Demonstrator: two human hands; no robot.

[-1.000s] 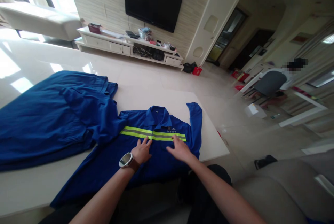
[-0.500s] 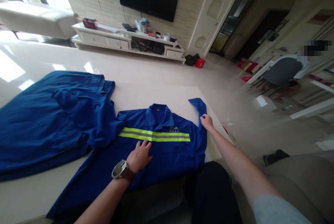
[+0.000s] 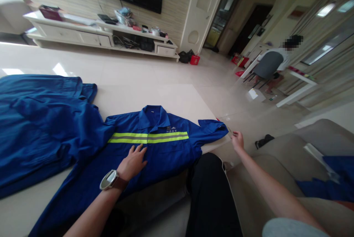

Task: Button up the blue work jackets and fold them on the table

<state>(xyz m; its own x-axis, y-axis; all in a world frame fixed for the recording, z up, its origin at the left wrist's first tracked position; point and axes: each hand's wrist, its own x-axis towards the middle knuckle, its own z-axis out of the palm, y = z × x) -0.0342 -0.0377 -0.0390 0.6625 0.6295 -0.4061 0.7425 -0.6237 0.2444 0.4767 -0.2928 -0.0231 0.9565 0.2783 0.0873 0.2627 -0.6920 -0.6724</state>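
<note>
A blue work jacket [image 3: 171, 156] with a yellow-green reflective stripe lies front up on the white table [image 3: 177, 95], its collar pointing away from me. My left hand [image 3: 133, 163], wearing a wristwatch, rests on the jacket's chest just below the stripe, fingers spread. The jacket's right-hand sleeve [image 3: 211, 132] is bent, with its end turned back at the table's edge. Just beyond that bend is my right hand [image 3: 238, 141], fingers drawn together and a small gap from the cloth. Whatever its fingertips may pinch is too small to make out.
More blue clothing [image 3: 47, 119] is heaped on the left of the table, overlapping the jacket. A grey sofa [image 3: 265, 170] with blue cloth [image 3: 326, 189] is at right. Beyond are a TV cabinet [image 3: 91, 38] and a person seated on a chair [image 3: 268, 63].
My right hand has moved off the sleeve, outward and toward me. The sleeve now bends outward to the right instead of upward. My left hand stays on the chest; the view has turned right.
</note>
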